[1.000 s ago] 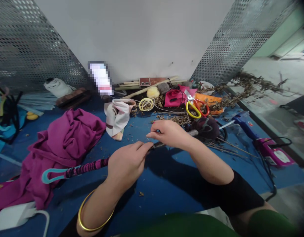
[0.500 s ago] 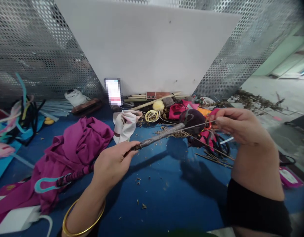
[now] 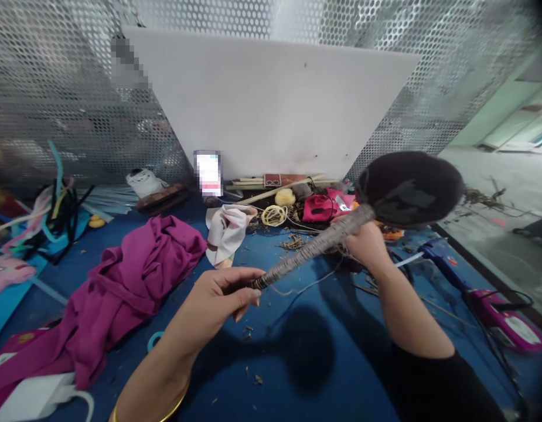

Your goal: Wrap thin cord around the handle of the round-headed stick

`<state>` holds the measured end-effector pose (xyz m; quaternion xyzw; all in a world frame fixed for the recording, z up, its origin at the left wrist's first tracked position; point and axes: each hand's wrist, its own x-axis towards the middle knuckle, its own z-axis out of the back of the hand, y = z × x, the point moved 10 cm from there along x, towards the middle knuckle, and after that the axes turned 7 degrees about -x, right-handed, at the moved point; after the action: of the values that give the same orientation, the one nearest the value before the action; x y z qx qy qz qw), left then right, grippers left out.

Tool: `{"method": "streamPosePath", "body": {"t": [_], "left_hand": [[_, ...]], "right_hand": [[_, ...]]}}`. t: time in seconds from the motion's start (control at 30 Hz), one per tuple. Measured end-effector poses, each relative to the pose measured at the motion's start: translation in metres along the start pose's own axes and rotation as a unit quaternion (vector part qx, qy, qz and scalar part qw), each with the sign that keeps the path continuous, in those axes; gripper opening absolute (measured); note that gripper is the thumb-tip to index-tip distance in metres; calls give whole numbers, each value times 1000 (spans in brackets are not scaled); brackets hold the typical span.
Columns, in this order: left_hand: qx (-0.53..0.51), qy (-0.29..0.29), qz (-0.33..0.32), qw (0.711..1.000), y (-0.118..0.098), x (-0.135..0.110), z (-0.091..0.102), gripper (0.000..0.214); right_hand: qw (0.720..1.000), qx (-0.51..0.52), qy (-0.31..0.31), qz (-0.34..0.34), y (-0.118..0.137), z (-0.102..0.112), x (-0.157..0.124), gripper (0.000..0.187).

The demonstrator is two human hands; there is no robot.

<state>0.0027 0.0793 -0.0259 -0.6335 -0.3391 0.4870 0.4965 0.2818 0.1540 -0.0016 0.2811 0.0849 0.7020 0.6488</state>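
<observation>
My left hand (image 3: 222,296) is closed on the lower end of a mallet-like stick. Grey thread covers its slanting handle (image 3: 310,252) in tight turns. At the upper right end is a large, dark, round fabric head (image 3: 411,187), raised above the table. Behind the handle, my right hand (image 3: 365,240) reaches over the clutter by a pink cloth piece (image 3: 323,206); its fingers are mostly hidden, and whether they hold anything is unclear. A loose pale thread (image 3: 306,287) trails across the table under the handle.
Purple cloth (image 3: 139,264) lies heaped at left, near a white charger (image 3: 33,395). A phone (image 3: 208,173) leans on the white board (image 3: 271,105). White cloth (image 3: 229,231), yellow cord (image 3: 273,215) and dried plant bits (image 3: 295,241) line the back. A blue tool (image 3: 444,258) lies at right.
My right hand has let the taut thread go slack and moved left and inward behind the handle. The stick's dark head has swung nearer and up to the right.
</observation>
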Motion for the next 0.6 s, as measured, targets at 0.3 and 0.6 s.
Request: {"method": "streamPosePath", "body": {"t": [0.3,0.6], "left_hand": [[-104,-49,37,993,7,1,6,45],[-131,-45,50,989,18,10,1,42]], "right_hand": [[903,335,244,113,139,-83,-72,16],[886,435,53,151,136,-42,-85,21]]}}
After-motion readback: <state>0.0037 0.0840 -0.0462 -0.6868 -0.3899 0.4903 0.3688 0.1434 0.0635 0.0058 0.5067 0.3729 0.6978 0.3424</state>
